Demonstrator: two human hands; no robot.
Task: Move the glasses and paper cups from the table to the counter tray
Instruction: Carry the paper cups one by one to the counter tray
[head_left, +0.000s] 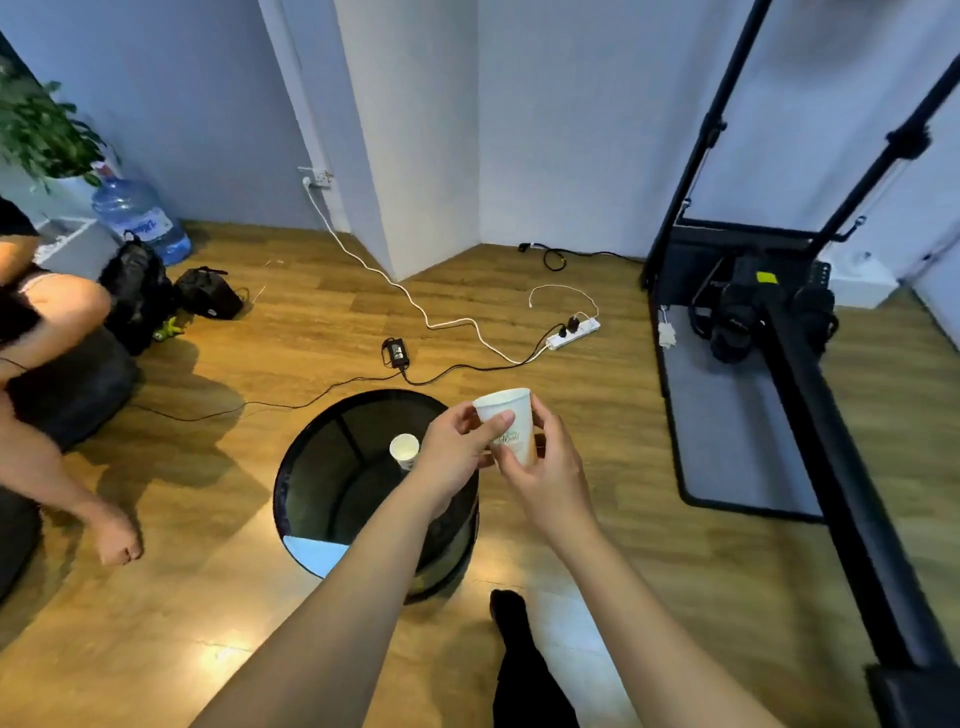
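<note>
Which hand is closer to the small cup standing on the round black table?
Left. The left hand is right beside the small cup; the right hand is farther off. Both hold another paper cup.

A white paper cup (506, 423) with a matt surface and faint print is seen above a round table (332, 467) topped in dark, glossy glass. The floor (311, 322) is laid in wood-look planks with a soft sheen.

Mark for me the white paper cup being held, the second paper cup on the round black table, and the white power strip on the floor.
White paper cup held in both hands (511, 423), head view, on its side wall.
Second white paper cup (404, 448), head view, on its open mouth.
White power strip (574, 333), head view, on its top face.
</note>
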